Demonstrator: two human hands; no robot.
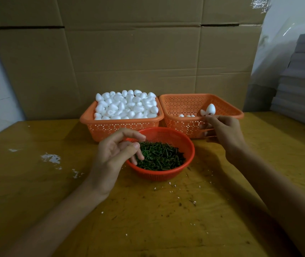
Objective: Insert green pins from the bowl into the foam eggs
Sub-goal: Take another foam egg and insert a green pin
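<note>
Table (148, 219): left grip (114, 154) dips into pin bowl (188, 145), right grip (224, 132) at pinned egg (211, 109) over near-empty basket (181, 104), both holds unclear; full basket (122, 128) left to do.

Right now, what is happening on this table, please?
A person is working bare-handed. The left hand dips its fingers into the red bowl of green pins. The right hand is at the nearly empty right basket, one foam egg at its fingertips. The left basket is heaped with foam eggs.
</note>
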